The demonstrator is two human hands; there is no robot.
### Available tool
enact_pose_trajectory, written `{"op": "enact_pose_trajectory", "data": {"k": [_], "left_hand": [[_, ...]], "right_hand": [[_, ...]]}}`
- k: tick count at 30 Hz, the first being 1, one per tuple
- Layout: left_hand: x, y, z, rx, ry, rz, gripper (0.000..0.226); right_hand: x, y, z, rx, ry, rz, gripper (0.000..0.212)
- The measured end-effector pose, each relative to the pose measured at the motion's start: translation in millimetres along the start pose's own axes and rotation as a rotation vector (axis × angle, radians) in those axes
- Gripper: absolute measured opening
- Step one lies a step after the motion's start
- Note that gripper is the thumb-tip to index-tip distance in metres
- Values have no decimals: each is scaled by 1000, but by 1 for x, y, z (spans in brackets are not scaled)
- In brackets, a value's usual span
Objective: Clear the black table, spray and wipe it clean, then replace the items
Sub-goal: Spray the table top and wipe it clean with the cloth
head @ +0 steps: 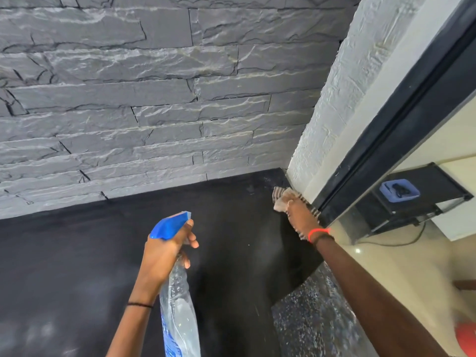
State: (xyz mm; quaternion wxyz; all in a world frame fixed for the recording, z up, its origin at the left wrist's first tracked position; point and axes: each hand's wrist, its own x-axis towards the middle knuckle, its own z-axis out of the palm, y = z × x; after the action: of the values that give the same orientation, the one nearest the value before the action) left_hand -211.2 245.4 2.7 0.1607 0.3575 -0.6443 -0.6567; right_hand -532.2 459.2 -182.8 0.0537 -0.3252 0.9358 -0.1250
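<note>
Wiping seems to be the step in hand, going by the head view. The black table carries no items on the part that shows, so the clearing looks done. Faint pale misting on the surface below and to the left of the left hand suggests at least some spraying is done too. What remains, by this judgement, is the rest of the wipe and putting the items back; none of them can be made out for certain. The left hand is wrapped tight round the neck of the spray bottle, held above the table, with the blue trigger head just above its knuckles and the nozzle aimed away toward the stone wall. The right hand, far forward and to the right of the left, lies palm-down on the cloth and presses it onto the table's far corner, hard against the white wall beside it. Cloth shows past the fingertips and along the hand's outer edge. Whether those fingers lie flat or curl into the fabric cannot be told.
</note>
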Motion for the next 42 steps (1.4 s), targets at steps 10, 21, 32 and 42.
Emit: {"op": "enact_pose_trajectory", "data": {"k": [10,21,32,42], "left_hand": [[14,-12,-10,31,52,-50,18],[22,-2,0,36,52,-34,20],[12,-3,0,30,58,-44,20],[5,-1,-12,57,68,-12,18]], "right_hand": [[58,-147,9,112,-158,-279,47],[63,-186,1,97,-108,-278,50],[92,-42,-46,152,-33,220,36],[75,-64,-44,67,-99,-8,50]]}}
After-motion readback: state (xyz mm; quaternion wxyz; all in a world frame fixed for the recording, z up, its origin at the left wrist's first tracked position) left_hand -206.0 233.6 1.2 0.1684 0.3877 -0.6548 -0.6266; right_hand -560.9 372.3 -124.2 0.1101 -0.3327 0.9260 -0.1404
